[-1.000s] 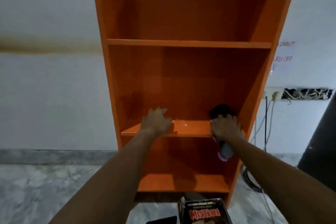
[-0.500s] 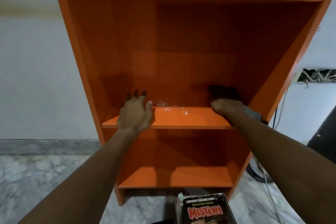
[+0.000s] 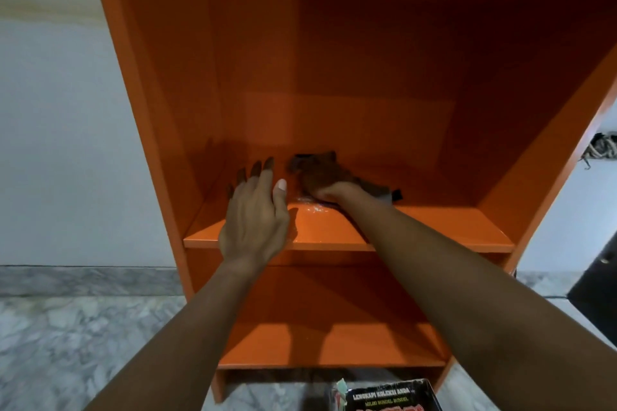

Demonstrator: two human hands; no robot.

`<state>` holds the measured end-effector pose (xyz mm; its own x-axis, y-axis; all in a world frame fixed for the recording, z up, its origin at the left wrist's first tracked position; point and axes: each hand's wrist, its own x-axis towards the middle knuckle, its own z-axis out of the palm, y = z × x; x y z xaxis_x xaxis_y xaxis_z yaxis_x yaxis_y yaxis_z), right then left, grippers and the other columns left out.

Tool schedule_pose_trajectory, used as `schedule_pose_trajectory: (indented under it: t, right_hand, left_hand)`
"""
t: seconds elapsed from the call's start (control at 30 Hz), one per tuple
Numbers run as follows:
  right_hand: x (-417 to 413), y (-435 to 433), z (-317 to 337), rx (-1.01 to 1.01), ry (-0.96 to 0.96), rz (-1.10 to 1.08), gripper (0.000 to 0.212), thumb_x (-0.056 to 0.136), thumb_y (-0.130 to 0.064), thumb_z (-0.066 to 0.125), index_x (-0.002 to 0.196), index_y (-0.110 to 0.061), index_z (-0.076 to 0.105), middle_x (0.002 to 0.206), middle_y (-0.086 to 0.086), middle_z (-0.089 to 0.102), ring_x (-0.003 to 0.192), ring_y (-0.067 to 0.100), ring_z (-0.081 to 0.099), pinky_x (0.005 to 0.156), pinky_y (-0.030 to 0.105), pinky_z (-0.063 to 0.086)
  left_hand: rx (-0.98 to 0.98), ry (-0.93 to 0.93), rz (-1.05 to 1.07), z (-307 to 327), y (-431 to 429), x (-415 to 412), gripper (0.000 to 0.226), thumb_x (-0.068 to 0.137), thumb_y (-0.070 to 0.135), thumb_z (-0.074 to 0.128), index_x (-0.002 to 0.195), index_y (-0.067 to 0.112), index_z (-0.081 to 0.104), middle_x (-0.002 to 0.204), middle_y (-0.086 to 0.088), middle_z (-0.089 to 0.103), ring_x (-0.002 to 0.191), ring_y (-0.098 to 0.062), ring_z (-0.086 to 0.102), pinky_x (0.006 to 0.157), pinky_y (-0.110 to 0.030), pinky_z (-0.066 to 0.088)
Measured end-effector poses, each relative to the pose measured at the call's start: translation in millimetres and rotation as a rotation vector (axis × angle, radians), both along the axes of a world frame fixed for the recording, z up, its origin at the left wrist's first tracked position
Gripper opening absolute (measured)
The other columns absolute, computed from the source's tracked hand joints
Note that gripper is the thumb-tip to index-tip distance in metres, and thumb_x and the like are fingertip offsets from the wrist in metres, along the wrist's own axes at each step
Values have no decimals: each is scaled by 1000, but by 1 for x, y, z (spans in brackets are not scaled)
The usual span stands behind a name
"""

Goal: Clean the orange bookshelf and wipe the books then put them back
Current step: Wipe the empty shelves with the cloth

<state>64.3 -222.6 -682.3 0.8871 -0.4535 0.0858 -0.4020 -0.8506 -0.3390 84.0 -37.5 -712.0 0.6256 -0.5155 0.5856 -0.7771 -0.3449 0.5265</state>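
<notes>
— So, on the head view: where is my left hand (image 3: 255, 220)?
— It lies palm down on the middle board (image 3: 434, 230) of the orange bookshelf (image 3: 334, 43), left of centre. Your wrist is over the front edge, and your fingers are straight and spread toward the back, holding nothing.
— And my right hand (image 3: 334, 192)?
— Just beside your left, near the middle of the board toward the back edge. Your fingers curl down onto a dark cloth (image 3: 317, 172) and grip it, bunched against the board. A glossy patch (image 3: 310, 208) with pale specks lies between your two hands.
— The books?
— You have one book (image 3: 384, 395), black-covered, on the marble floor (image 3: 83, 337) below the bookshelf's front edge, cut off by the frame's bottom.
</notes>
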Motion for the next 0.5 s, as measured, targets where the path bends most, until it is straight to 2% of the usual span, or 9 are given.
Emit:
schedule_pose_trajectory:
  t: [0.07, 0.1, 0.17, 0.2, 0.23, 0.3, 0.4, 0.47, 0.5]
  right_hand:
    - [10, 26, 5, -12, 36, 94, 48, 97, -42, 35, 137, -26, 57, 151, 4, 50, 141, 29, 43, 114, 48, 36]
    - [11, 36, 6, 29, 21, 118, 46, 89, -45, 40, 123, -26, 64, 140, 4, 60, 132, 28, 52, 107, 46, 44]
    - [10, 52, 4, 141, -11, 161, 22, 82, -38, 47, 86, -26, 65, 103, 4, 69, 105, 30, 65, 89, 47, 54]
    - [8, 57, 1, 209, -45, 178, 17, 85, -32, 51, 76, -26, 63, 92, 4, 69, 95, 30, 67, 85, 50, 56]
    - [5, 63, 0, 264, -72, 173, 20, 88, -27, 54, 71, -24, 64, 87, 5, 70, 88, 30, 68, 82, 53, 56]
    - [-7, 77, -1, 272, -84, 195, 23, 92, -26, 55, 76, -20, 70, 89, 6, 74, 85, 29, 69, 80, 51, 57]
    - [-25, 93, -4, 135, -80, 205, 25, 97, -34, 47, 101, -22, 69, 98, 1, 74, 87, 23, 67, 75, 42, 55]
    - [-39, 101, -7, 143, -124, 215, 28, 98, -29, 46, 120, -23, 62, 112, -1, 68, 96, 20, 64, 81, 42, 55]
    - [-44, 103, -10, 145, -133, 223, 29, 98, -23, 46, 122, -19, 61, 118, 0, 64, 100, 21, 61, 84, 45, 54]
  left_hand:
    - [-62, 19, -20, -1, -1, 2, 49, 109, 35, 30, 153, 17, 38, 136, -8, 59, 126, -24, 51, 103, -34, 37]
    - [-101, 38, -30, -1, -1, 2, 49, 109, 36, 29, 153, 18, 38, 139, -7, 58, 129, -23, 50, 105, -32, 36]
    - [-190, 83, -41, 0, 1, 4, 49, 109, 39, 28, 152, 20, 40, 143, -4, 55, 133, -21, 48, 110, -33, 37]
    - [-228, 102, -45, 1, 1, 5, 51, 108, 41, 27, 152, 20, 40, 145, -3, 54, 135, -20, 47, 112, -38, 38]
    - [-259, 121, -50, 2, 2, 6, 54, 106, 44, 26, 152, 20, 40, 147, -3, 53, 136, -20, 47, 113, -42, 39]
    - [-304, 158, -63, 2, 3, 8, 59, 104, 49, 24, 153, 20, 40, 151, -3, 51, 139, -21, 46, 114, -46, 40]
    - [-352, 226, -84, 6, 9, 8, 60, 103, 51, 26, 152, 19, 42, 150, -6, 51, 139, -22, 47, 114, -49, 40]
    - [-336, 265, -90, 11, 23, 2, 56, 105, 45, 30, 152, 17, 42, 152, -7, 49, 140, -23, 46, 115, -50, 39]
    - [-312, 258, -90, 11, 31, -3, 53, 107, 42, 32, 152, 16, 42, 153, -8, 49, 141, -23, 45, 116, -50, 39]
